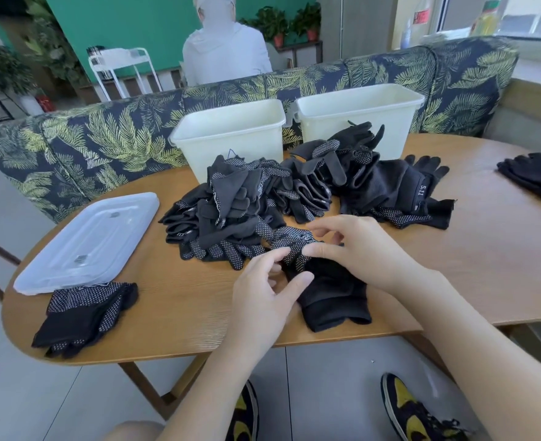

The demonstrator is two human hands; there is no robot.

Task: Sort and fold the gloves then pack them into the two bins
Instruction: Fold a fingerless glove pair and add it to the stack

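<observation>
while both hands apparently pinch it, soft dotted glove lies crumpled

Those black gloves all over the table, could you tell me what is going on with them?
A person is sorting and folding them. Both hands, left hand and right hand, pinch a dotted glove lying at the table's near edge. A big unsorted pile sits behind it, with small stacks at the near left and far right. The two white bins appear empty, with a lid lying aside.
</observation>
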